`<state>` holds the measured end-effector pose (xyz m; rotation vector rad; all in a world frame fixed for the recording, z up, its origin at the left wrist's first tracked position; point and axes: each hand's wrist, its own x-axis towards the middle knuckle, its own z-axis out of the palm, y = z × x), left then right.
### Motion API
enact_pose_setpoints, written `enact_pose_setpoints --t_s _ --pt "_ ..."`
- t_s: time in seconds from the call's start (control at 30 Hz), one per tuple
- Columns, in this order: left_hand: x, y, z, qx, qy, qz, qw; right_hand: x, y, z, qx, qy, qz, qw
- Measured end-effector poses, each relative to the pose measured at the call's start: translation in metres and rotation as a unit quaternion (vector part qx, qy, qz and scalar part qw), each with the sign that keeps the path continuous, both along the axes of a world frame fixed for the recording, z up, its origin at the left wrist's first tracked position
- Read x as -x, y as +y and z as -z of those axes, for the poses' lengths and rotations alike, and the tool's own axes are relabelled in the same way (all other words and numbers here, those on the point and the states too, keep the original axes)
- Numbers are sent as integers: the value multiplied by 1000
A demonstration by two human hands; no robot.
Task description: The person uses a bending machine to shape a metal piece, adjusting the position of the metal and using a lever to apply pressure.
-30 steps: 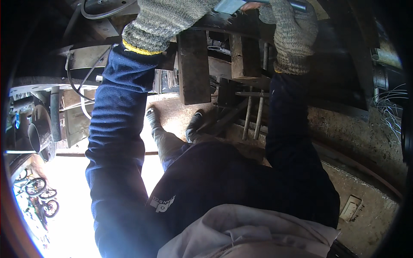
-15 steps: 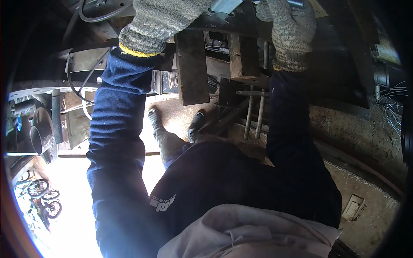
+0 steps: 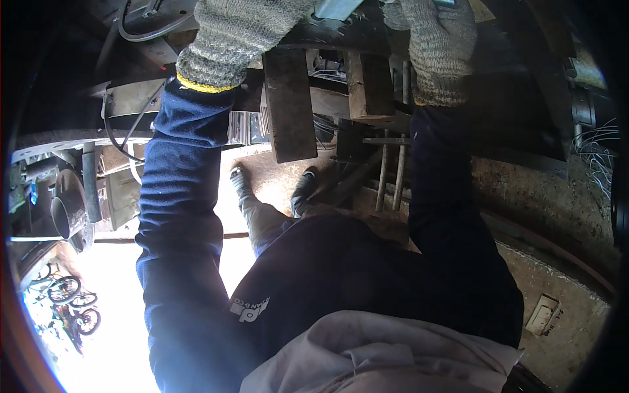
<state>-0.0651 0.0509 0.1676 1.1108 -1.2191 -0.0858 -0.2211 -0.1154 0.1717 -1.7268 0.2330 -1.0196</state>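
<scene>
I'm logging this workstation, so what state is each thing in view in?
Left hand: gloved, fingers cut off by the picture's upper edge.
Right hand: gloved, fingers partly out of view.
Silver metal piece: between the hands, partly cut off.
Long wooden block: near end jutting out.
Thin wires: loose, splayed.
Left sleeve: wrinkled.

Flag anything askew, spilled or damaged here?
One oddity: the thin pale wires at far right splay in a loose, untidy tangle. No spill or damage is evident around the silver straight-edged metal piece between the grey knit-gloved left hand and grey knit-gloved right hand, though the picture's top edge cuts it off.
</scene>
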Motion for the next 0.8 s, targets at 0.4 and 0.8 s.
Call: enact_pose_setpoints --t_s 0.4,0.8 --pt "0 9 -11 -70 -23 -31 997 2 0 2 28 -25 -21 999" --pt "6 39 -26 -215 -96 -120 965 36 8 7 -77 48 -36 995"
